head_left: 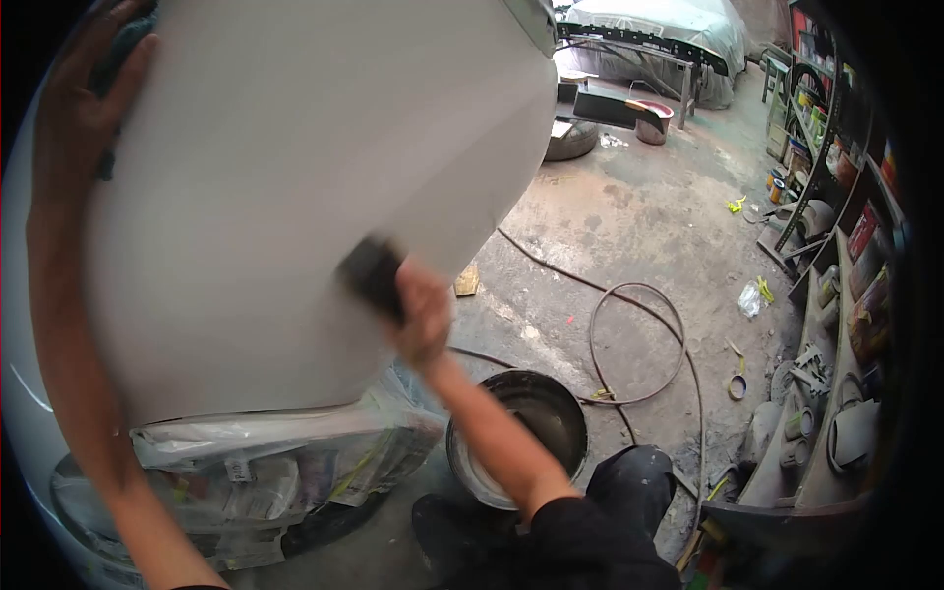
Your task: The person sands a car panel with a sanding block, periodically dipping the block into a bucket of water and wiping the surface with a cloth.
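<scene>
My right hand (pixel 425 313) is closed around a dark sanding block (pixel 374 273), blurred by motion, against the lower right part of a pale grey car panel (pixel 295 147). At the upper left, my left hand (pixel 88 108) lies along the panel's far left side. Its thumb and fingers curve about a dark teal thing (pixel 120 59) that looks like cloth, partly hidden by the hand. Beneath my right forearm stands a black bucket (pixel 568 418) with murky liquid in it. Plastic film and newspaper masking (pixel 295 472) covers the car below the panel's lower edge.
A thin hose (pixel 678 344) loops across the concrete floor to the right. Shelves with cans and parts (pixel 826 177) line the right side. At the back are a plastic-covered car (pixel 659 20), a red-rimmed bucket (pixel 653 123) and a tyre (pixel 572 143). My knees flank the black bucket.
</scene>
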A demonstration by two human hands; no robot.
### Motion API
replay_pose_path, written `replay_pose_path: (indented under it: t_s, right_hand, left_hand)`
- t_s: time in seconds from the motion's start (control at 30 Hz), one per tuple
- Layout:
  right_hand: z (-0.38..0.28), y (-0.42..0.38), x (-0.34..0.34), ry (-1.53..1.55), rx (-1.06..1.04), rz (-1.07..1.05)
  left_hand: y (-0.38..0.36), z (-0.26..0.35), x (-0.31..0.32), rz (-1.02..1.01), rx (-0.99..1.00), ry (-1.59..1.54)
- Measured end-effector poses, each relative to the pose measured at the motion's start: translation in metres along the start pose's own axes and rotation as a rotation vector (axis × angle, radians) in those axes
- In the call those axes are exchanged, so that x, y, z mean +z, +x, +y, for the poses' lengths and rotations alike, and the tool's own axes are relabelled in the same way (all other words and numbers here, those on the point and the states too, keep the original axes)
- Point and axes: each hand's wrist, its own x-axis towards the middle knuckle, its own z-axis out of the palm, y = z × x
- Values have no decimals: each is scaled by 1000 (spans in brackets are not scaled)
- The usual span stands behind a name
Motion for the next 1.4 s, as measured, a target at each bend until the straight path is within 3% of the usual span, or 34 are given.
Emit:
replay_pose_path:
  t_s: [0.03,0.1,0.13,0.17,0.27,0.33,0.43,0.57,0.67,0.73,0.8,0.9,0.97,1.03,1.1,1.13,1.17,1.23,1.3,1.4]
  right_hand:
    - [34,19,6,-50,-38,21]
    - [71,98,0,-61,185,154]
    - [81,114,-3,-36,389,119]
    - [72,121,-3,-24,457,144]
    - [26,45,1,-116,152,120]
    - [-15,-35,-7,78,174,2]
    - [29,-19,-4,-31,135,7]
    - [139,99,-1,99,636,239]
    - [93,75,-2,-57,523,187]
    - [26,6,0,-84,332,80]
    - [-21,-30,-11,115,326,-20]
    - [48,6,-3,-56,269,40]
    - [95,79,-8,-46,498,95]
    - [118,98,-2,-18,545,159]
    - [106,84,-1,-42,500,188]
    - [74,53,0,-24,450,111]
    - [37,22,2,-60,261,114]
    - [-26,-41,-10,86,272,-29]
    - [-9,-41,-5,64,236,18]
    - [94,39,1,-48,460,144]
  left_hand:
    - [-3,-2,4,-20,-57,-14]
    - [-11,-6,10,-59,-179,-38]
    - [-13,-8,12,-61,-172,-46]
    - [-14,-10,13,-61,-165,-52]
    - [-12,-14,8,-71,-128,-45]
    - [-8,-12,5,-58,-98,-38]
    - [-6,-6,6,-47,-81,-61]
    - [-9,-11,8,-90,-155,-112]
    - [-10,-10,9,-54,-140,-96]
    - [-9,-6,6,-28,-116,-82]
    - [-11,-5,8,-19,-122,-70]
    - [-13,-2,12,-48,-211,-60]
    - [-15,-17,16,-58,-136,-92]
    - [-12,-21,16,-58,-121,-95]
    - [-13,-13,14,-70,-175,-78]
    - [-9,-11,9,-76,-137,-69]
    - [-6,-9,4,-85,-98,-58]
    - [-4,-7,-1,-82,-72,-51]
    - [-13,-5,5,-58,-107,-65]
    - [-2,-4,8,-25,54,-37]
